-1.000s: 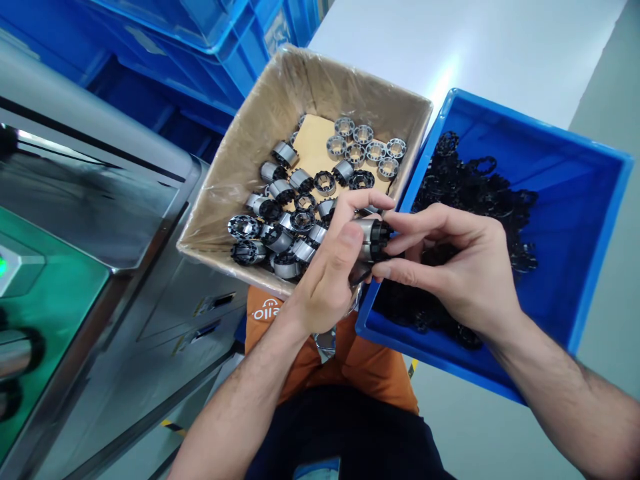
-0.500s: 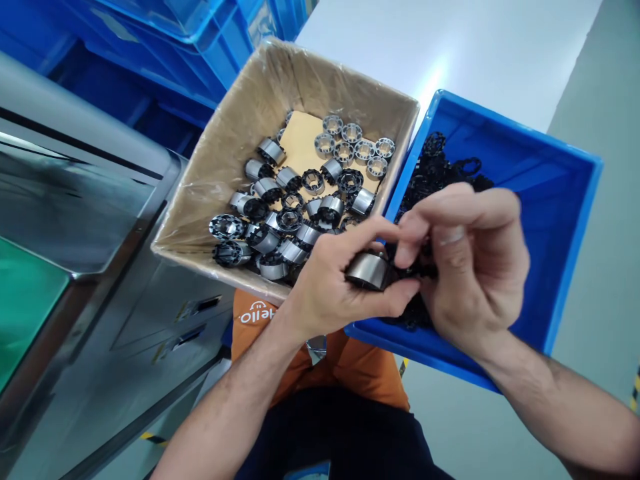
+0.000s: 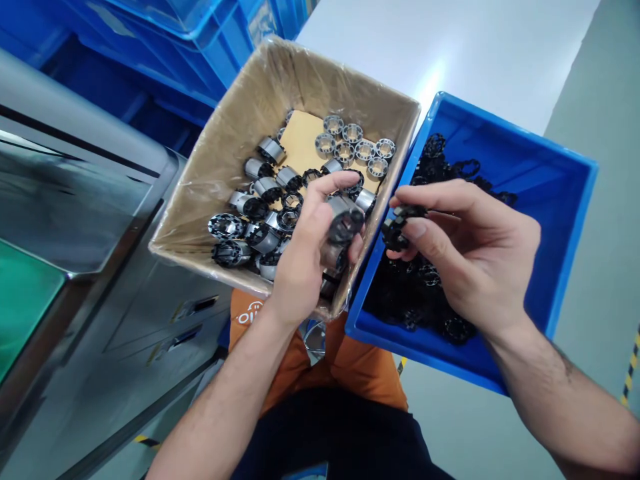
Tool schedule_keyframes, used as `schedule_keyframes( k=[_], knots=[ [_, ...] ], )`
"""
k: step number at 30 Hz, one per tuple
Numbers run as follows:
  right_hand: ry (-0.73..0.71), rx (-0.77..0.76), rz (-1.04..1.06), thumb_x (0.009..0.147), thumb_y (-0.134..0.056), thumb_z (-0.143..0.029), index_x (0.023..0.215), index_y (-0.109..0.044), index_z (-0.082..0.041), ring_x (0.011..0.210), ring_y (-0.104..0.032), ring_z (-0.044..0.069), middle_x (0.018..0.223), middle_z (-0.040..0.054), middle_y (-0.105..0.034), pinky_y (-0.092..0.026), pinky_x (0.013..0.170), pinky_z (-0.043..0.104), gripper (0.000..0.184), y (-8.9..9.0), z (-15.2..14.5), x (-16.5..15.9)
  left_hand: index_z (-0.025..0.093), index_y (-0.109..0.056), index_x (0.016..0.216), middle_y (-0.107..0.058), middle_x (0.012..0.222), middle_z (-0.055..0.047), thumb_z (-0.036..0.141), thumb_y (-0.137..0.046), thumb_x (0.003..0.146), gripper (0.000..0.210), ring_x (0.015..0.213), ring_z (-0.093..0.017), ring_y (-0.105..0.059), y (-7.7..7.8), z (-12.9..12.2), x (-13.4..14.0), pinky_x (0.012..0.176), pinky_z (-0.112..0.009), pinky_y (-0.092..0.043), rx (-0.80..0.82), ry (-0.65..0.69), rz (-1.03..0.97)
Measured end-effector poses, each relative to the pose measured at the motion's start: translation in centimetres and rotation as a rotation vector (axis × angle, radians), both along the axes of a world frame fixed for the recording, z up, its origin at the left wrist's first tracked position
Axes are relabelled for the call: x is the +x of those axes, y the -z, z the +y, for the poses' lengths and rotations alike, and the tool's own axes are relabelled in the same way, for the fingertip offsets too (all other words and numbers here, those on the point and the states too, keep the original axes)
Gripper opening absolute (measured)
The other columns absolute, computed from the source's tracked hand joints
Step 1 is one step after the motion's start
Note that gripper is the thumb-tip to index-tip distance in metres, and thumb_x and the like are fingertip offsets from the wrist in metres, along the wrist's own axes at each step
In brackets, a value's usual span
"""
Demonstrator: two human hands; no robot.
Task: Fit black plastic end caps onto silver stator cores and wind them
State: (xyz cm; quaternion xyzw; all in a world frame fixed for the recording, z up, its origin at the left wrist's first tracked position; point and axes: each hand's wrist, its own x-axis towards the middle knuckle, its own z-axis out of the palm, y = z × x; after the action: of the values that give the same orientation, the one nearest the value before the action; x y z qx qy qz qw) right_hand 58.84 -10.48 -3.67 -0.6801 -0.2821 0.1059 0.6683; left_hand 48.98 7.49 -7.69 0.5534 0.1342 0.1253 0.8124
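Observation:
My left hand [image 3: 305,247] is over the near right side of the cardboard box, its fingers curved around a silvery stator core [image 3: 345,217] with a black toothed end. The core is blurred, and how firmly it is gripped is hard to see. Between the thumb and fingertips of my right hand [image 3: 465,247] are black plastic toothed rings [image 3: 397,227], held above the blue bin; their exact number is unclear. Many more black rings [image 3: 425,300] lie heaped in that bin. Metal cores with black ends [image 3: 267,190] fill the near part of the box.
The cardboard box [image 3: 240,87], lined with clear plastic, adjoins the blue bin [image 3: 570,267]. Bare ring-shaped cores [image 3: 365,152] stand on a cardboard sheet [image 3: 303,143] inside the box. Blue crates [image 3: 200,53] are at the upper left, beside a metal machine [image 3: 150,280].
My hands have moved apart. The left has carried the stator core up and left over the box; the right now shows black rings in its fingertips above the bin.

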Motion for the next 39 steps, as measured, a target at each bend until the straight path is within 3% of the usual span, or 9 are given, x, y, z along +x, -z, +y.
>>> schedule_keyframes(
  k=[7, 14, 19, 22, 26, 30, 33, 36, 39],
  knots=[
    [0.018, 0.019, 0.019, 0.113, -0.097, -0.032, 0.131, -0.094, -0.035, 0.078, -0.079, 0.014, 0.110, -0.0003, -0.084, -0.075, 0.065, 0.026, 0.019, 1.8, 0.9, -0.9, 0.027, -0.074, 0.119, -0.064, 0.082, 0.001, 0.079, -0.067, 0.124, 0.052, 0.065, -0.015, -0.060, -0.2, -0.8, -0.6, 0.057, -0.031, -0.046, -0.041, 0.066, 0.000],
    [-0.030, -0.001, 0.009, 0.112, -0.089, -0.015, 0.120, -0.095, -0.033, 0.080, -0.078, 0.011, 0.100, -0.0034, -0.084, -0.063, 0.063, 0.023, 0.021, 1.9, 1.2, -1.3, 0.030, -0.071, 0.140, -0.072, 0.096, -0.001, 0.076, -0.064, 0.126, 0.049, 0.065, -0.014, -0.060, -0.9, -0.7, -1.2, 0.056, -0.029, -0.048, -0.033, 0.136, 0.065],
    [0.049, 0.001, -0.050, 0.110, -0.089, -0.016, 0.113, -0.095, -0.033, 0.082, -0.080, 0.016, 0.100, -0.0004, -0.086, -0.071, 0.070, 0.032, 0.019, 2.0, 1.3, -1.7, 0.032, -0.073, 0.146, -0.070, 0.095, 0.000, 0.072, -0.061, 0.128, 0.046, 0.066, -0.013, -0.059, -0.7, -0.3, -1.5, 0.059, -0.029, -0.052, 0.076, 0.168, 0.040],
    [0.091, 0.034, -0.170, 0.110, -0.089, -0.015, 0.116, -0.095, -0.035, 0.089, -0.079, 0.018, 0.102, -0.0001, -0.084, -0.071, 0.073, 0.032, 0.021, 2.7, 1.7, -2.6, 0.032, -0.074, 0.154, -0.074, 0.108, -0.002, 0.066, -0.058, 0.131, 0.044, 0.074, -0.014, -0.063, -0.4, -0.5, -1.5, 0.070, -0.034, -0.061, 0.189, 0.165, -0.055],
    [0.076, 0.001, -0.290, 0.113, -0.085, -0.021, 0.119, -0.094, -0.035, 0.109, -0.080, 0.022, 0.115, 0.0033, -0.086, -0.073, 0.089, 0.040, 0.018, 3.2, 1.8, -1.8, 0.030, -0.074, 0.155, -0.081, 0.137, -0.008, 0.068, -0.081, 0.120, 0.052, 0.110, -0.025, -0.081, 0.2, -0.1, -0.7, 0.100, -0.045, -0.073, 0.387, 0.123, -0.181],
    [0.146, -0.255, -0.393, 0.117, -0.073, -0.025, 0.136, -0.090, -0.032, 0.119, -0.084, 0.027, 0.127, 0.0066, -0.089, -0.073, 0.105, 0.049, 0.027, 3.8, -0.8, 4.7, 0.031, -0.077, 0.136, -0.081, 0.115, -0.005, 0.063, -0.093, 0.110, 0.044, 0.098, -0.026, -0.078, 0.5, 4.1, -0.2, 0.082, -0.045, -0.065, 0.700, -0.047, -0.024],
    [0.295, -0.706, -0.431, 0.108, -0.090, -0.034, 0.148, -0.083, -0.029, 0.136, -0.077, 0.037, 0.147, 0.0152, -0.083, -0.065, 0.125, 0.062, 0.041, 5.5, -3.7, 10.1, 0.037, -0.083, 0.133, -0.078, 0.109, -0.008, 0.063, -0.104, 0.096, 0.050, 0.116, -0.039, -0.078, -0.1, 8.8, -0.7, 0.082, -0.053, -0.056, 1.011, -0.174, 0.180],
    [0.192, -1.137, -0.402, 0.090, -0.113, -0.046, 0.157, -0.078, -0.018, 0.156, -0.063, 0.057, 0.164, 0.0288, -0.071, -0.055, 0.134, 0.082, 0.081, 7.9, -5.1, 12.0, 0.042, -0.081, 0.155, -0.080, 0.126, -0.006, 0.061, -0.114, 0.087, 0.078, 0.140, -0.048, -0.073, -1.4, 10.7, -1.0, 0.093, -0.058, -0.051, 1.095, -0.299, 0.282],
    [0.072, -1.291, -0.386, 0.080, -0.120, -0.037, 0.160, -0.074, -0.014, 0.154, -0.063, 0.063, 0.167, 0.0321, -0.067, -0.060, 0.127, 0.083, 0.096, 9.7, -4.4, 11.1, 0.036, -0.067, 0.176, -0.078, 0.127, -0.003, 0.065, -0.104, 0.103, 0.086, 0.105, -0.029, -0.077, -1.8, 8.8, -0.8, 0.093, -0.052, -0.052, 0.963, -0.267, 0.374]
  ],
)
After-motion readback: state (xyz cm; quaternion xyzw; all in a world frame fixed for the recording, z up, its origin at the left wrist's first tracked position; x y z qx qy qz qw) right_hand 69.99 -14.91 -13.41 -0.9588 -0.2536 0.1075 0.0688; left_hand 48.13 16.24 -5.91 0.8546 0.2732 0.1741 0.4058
